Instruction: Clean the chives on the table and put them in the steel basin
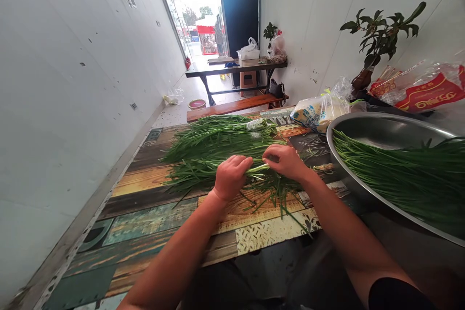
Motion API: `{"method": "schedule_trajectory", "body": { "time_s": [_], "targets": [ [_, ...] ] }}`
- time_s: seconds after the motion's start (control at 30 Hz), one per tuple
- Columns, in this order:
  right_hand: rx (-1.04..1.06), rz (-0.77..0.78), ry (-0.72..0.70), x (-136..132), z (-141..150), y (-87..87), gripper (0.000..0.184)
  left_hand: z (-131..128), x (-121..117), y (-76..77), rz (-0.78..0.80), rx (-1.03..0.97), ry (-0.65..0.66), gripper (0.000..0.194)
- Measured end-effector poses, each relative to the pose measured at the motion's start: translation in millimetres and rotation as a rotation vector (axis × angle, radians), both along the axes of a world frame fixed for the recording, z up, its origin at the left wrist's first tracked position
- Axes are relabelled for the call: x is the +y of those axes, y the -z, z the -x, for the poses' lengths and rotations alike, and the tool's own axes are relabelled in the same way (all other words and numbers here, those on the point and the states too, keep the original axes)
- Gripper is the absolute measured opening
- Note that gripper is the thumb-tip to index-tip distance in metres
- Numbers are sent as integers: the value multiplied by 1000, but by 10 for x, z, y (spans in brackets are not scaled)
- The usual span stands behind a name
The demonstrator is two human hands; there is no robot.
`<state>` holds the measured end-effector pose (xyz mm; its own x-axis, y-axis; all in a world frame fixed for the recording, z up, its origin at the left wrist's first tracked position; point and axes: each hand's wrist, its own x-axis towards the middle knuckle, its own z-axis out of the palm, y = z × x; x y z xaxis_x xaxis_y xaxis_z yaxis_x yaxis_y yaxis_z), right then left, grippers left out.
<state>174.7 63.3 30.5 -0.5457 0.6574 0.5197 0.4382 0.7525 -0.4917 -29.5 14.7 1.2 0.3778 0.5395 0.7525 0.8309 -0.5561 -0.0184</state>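
My left hand (232, 174) is closed around a small bunch of chives (258, 170), with the pale stem ends pointing right and the green leaves trailing left. At those pale ends, the thumb and fingers of my right hand (285, 161) are pinched together on the stems. Just beyond both hands lies a larger pile of chives (207, 138), part of it bound with a whitish wrap (256, 126). Loose leaf scraps (278, 196) are scattered below my right hand on the patterned tabletop (160, 213).
A wide metal basin (385, 131) holding long chives (399, 169) stands at the right. Behind it are plastic bags (319, 109), a potted plant (381, 34) and a red package (428, 92). A bench (232, 106) and another table (232, 70) stand farther back. A white wall (72, 82) runs along the left.
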Motion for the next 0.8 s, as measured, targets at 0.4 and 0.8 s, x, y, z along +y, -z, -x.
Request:
{"method": "schedule_trajectory", "body": {
  "time_s": [0.4, 0.8],
  "targets": [
    [18, -36, 4, 23, 14, 39, 13, 0, 1, 2, 14, 9, 2, 20],
    [224, 36, 223, 69, -84, -37, 19, 26, -1, -3, -58, 0, -1, 23]
  ]
}}
